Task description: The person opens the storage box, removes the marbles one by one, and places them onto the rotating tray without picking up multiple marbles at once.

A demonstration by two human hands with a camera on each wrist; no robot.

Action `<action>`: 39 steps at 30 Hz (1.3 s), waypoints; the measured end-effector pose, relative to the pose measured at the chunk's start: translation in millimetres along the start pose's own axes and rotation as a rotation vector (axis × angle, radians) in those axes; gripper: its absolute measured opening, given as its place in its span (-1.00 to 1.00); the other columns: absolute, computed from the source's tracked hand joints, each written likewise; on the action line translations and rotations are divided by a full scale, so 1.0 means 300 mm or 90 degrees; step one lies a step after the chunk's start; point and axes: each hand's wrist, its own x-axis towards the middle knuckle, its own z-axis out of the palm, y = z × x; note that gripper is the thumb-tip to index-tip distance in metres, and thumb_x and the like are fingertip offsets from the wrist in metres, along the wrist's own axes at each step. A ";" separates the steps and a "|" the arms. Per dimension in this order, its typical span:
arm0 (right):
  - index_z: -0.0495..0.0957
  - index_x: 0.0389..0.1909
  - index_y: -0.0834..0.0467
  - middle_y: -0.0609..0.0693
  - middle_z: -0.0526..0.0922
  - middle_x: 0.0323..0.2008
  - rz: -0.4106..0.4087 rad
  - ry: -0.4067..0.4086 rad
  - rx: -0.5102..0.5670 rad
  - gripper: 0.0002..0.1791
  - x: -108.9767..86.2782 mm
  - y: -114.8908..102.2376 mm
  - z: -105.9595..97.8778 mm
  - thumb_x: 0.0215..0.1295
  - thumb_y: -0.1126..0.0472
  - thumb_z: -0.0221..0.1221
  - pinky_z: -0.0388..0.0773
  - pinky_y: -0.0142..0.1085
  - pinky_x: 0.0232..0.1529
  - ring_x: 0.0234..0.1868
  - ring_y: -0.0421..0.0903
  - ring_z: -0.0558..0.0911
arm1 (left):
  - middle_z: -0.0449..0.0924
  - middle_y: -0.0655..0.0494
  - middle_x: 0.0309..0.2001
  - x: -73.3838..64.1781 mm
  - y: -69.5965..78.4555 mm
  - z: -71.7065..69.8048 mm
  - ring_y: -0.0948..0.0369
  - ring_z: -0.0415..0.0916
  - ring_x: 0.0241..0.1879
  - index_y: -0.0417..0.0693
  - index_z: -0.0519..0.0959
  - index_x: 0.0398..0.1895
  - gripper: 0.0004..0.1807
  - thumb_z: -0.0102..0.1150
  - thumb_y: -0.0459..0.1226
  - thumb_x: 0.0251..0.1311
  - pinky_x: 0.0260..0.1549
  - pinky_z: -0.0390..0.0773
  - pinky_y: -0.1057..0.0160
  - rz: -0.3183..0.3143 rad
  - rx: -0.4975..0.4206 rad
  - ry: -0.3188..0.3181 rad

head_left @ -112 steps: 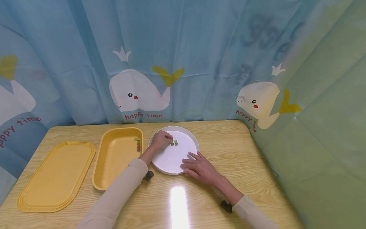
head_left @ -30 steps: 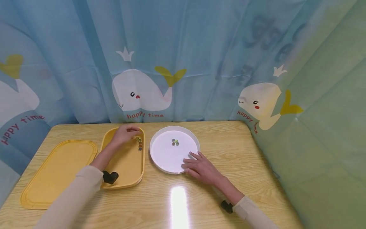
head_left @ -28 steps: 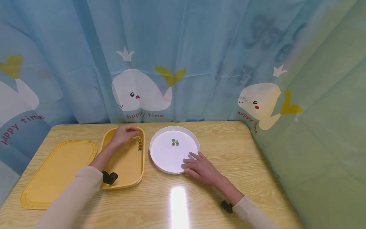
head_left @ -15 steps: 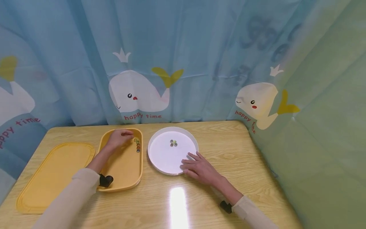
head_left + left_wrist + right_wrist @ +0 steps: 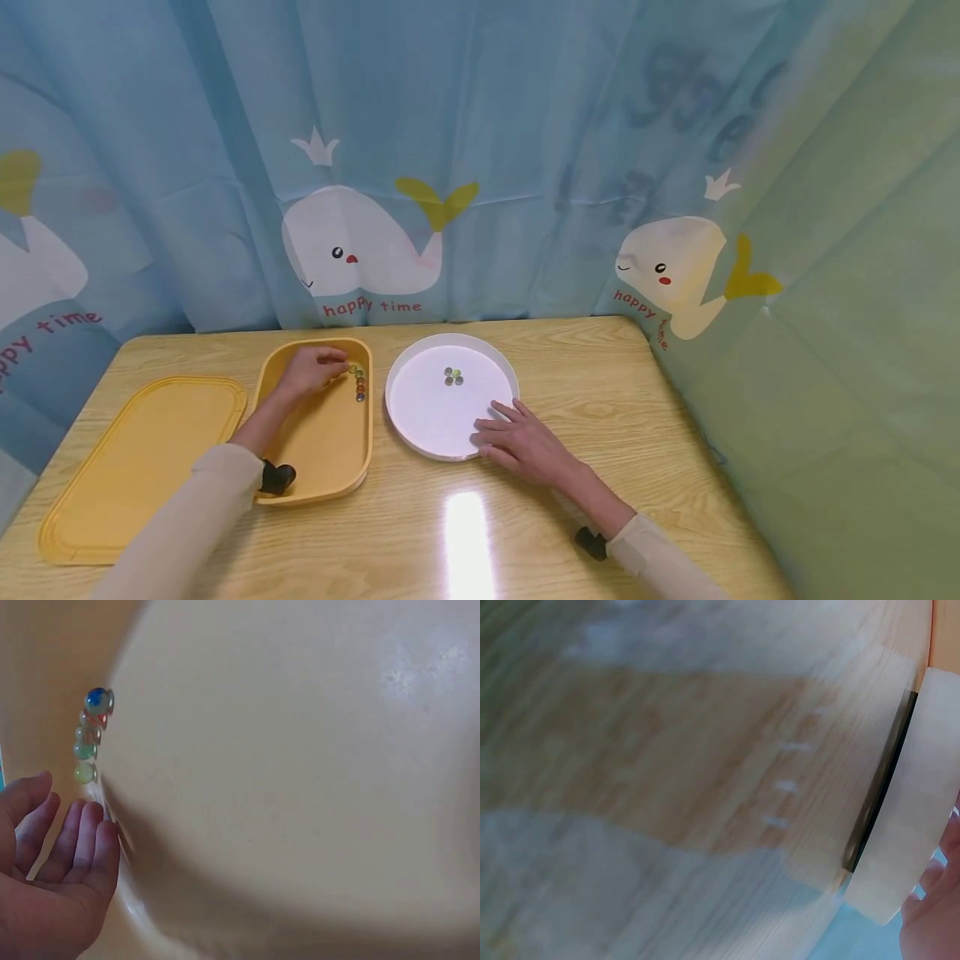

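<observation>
My left hand [image 5: 309,371] reaches into the yellow tub [image 5: 322,450], near a short row of glass marbles [image 5: 360,386] along its right wall. In the left wrist view, its bent fingers and thumb stand apart with nothing between them. The yellow-green marble [image 5: 85,773] lies closest to the fingertips, and a blue-patterned marble [image 5: 97,700] sits at the row's other end. My right hand [image 5: 521,442], fingers spread, rests on the near right rim of the round white tray [image 5: 427,417]. Several marbles [image 5: 453,377] are clustered inside that tray.
Left of the tub, a flat yellow lid [image 5: 142,467] lies on the wooden table [image 5: 592,383]. A blue curtain [image 5: 510,250] with whale prints hangs behind the far edge, and a green one [image 5: 847,400] on the right.
From over the white tray, my left hand has moved left into the tub; lately it shifts slightly toward the row's yellow-green marble. The right hand stays on the tray's rim.
</observation>
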 end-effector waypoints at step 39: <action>0.63 0.19 -0.03 -0.12 0.55 0.26 0.016 -0.013 0.010 -0.60 0.001 -0.004 -0.005 0.51 -0.07 0.04 -0.11 0.01 0.47 0.46 0.00 0.24 | 0.68 -0.27 -0.13 0.028 -0.045 0.048 -0.11 0.54 -0.12 -0.43 0.67 -0.14 -0.76 0.29 -0.37 0.23 -0.21 0.46 0.16 -0.007 0.082 0.080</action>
